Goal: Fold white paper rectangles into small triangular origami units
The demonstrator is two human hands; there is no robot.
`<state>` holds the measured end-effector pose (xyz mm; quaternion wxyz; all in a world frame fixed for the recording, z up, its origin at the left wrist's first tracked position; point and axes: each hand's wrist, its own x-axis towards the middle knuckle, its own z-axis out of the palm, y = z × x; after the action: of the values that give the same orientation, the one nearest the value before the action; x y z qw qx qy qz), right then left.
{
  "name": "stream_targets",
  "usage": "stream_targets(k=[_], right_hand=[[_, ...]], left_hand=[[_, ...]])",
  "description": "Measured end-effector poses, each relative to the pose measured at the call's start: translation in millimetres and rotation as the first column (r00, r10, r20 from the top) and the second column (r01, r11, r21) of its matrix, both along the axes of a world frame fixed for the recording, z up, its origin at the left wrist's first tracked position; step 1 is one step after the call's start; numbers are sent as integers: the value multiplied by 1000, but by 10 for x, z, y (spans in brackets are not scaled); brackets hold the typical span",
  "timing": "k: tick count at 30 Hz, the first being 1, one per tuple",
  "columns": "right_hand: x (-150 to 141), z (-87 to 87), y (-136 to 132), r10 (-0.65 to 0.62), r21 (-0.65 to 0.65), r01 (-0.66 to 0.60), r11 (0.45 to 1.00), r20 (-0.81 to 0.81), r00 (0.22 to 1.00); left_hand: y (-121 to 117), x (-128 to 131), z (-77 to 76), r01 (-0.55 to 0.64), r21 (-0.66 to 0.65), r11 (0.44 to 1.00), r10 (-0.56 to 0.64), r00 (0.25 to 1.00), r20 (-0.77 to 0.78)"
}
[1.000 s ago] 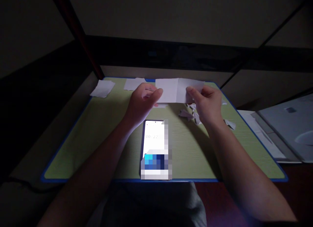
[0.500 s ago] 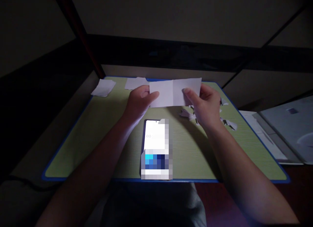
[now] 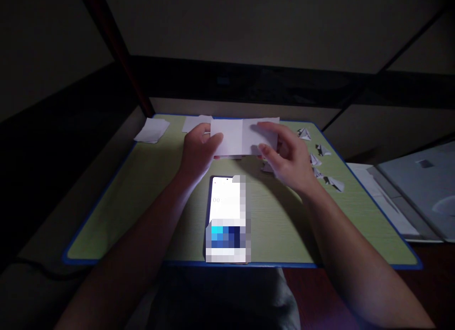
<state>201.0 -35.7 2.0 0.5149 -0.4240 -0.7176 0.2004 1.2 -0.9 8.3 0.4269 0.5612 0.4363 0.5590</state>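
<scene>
Left hand (image 3: 202,147) pinches the creased paper (image 3: 231,137) by its left end above the table (image 3: 149,183); right hand (image 3: 289,155), open, fronts its right half, contact unclear. Advisable: firm left grip, light right touch, crease (image 3: 242,137) kept straight. Phone (image 3: 225,204) lies nearer.

The sheet (image 3: 232,139) is matt paper, the tabletop (image 3: 273,226) wood-grained.

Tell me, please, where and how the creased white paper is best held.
Probably by a short end, coming from that side, thumb in front, fingers behind. The creased white paper is wider than tall, with its crease upright near the middle, so an end grip leaves the crease clear. The left hand pinches the left end this way.
</scene>
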Motion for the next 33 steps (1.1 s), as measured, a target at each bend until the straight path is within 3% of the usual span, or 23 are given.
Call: stream_targets(k=[5, 10, 19, 25, 33], right_hand=[[-12, 72, -52, -13, -97, 25, 995, 126, 992], [-51, 123, -92, 31, -149, 5, 989, 238, 971], [-64, 136, -119, 61, -185, -11, 983, 272, 960], [-85, 159, -128, 145, -227, -85, 970, 262, 954], [-85, 134, -119, 164, -306, -93, 947, 216, 963]], left_hand=[[-28, 19, 23, -6, 43, 999, 8, 999, -41], [-33, 30, 30, -5, 174, 985, 22, 995, -100], [-13, 6, 3, 51, 194, 980, -25, 991, -135], [-28, -24, -15, 26, 222, 975, 25, 975, -223], [-34, -26, 14, 7, 229, 973, 35, 983, -178]])
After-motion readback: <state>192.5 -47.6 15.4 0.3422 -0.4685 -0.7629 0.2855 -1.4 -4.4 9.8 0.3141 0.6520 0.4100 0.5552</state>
